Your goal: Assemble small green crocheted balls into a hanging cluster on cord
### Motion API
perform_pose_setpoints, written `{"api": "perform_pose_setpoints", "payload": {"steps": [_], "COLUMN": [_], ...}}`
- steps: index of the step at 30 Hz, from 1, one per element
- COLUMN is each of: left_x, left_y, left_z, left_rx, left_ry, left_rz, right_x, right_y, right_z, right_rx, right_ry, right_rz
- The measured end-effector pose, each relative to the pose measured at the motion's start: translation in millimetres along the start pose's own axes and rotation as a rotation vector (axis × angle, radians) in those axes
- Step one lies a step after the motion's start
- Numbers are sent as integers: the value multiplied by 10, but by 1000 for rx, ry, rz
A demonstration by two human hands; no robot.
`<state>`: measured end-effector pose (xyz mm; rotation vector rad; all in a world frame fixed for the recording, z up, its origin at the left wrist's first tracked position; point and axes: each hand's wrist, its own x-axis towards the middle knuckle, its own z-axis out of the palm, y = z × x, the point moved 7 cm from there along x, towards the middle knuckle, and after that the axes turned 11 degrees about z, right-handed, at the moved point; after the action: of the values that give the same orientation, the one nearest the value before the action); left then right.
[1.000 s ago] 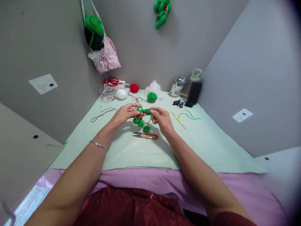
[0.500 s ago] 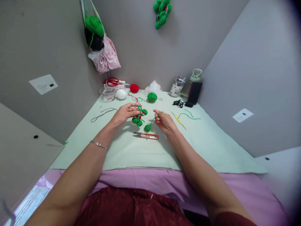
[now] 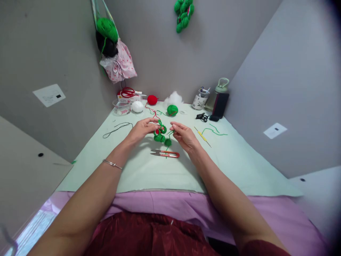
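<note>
My left hand (image 3: 143, 128) pinches the upper part of a small green crocheted piece (image 3: 160, 137) with red and white showing in its middle. A green loop stands up by my left fingertips. Close on the right, my right hand (image 3: 183, 134) has its fingers closed on a green yarn strand. That strand runs down to a small green crocheted ball (image 3: 168, 142), just right of the larger piece. Whether a needle is between my right fingers is too small to tell. Below both hands, orange-handled thread snips (image 3: 165, 154) lie on the table, across a short green yarn end.
A yellow crochet hook (image 3: 202, 134) and green yarn scraps (image 3: 216, 132) lie at right. Behind are a green yarn ball (image 3: 172, 110), red yarn ball (image 3: 152, 100), white yarn ball (image 3: 137, 106), white stuffing (image 3: 174, 98), red scissors (image 3: 128, 92), a pen cup (image 3: 200, 100) and a bottle (image 3: 212, 100).
My right hand has moved slightly left, nearer the crocheted piece. The piece has turned and shifted a little right in my left hand. The small ball has moved slightly up.
</note>
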<state>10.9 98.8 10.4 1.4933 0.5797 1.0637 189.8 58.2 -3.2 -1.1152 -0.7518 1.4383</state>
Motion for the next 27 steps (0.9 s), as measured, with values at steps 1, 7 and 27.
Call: {"api": "perform_pose_setpoints", "payload": {"steps": [1, 7, 27], "left_x": [-3, -3, -27], "left_y": [5, 12, 25], "left_z": [8, 17, 57], "left_rx": [2, 11, 11], "left_ry": [-7, -10, -27], "left_rz": [-2, 3, -7], "right_x": [-9, -90, -168], "right_y": [-14, -72, -121], "right_z": [14, 78, 184], "right_rx": [-12, -67, -88], "right_ry": [-5, 15, -30], "right_rz": [-23, -94, -128]}}
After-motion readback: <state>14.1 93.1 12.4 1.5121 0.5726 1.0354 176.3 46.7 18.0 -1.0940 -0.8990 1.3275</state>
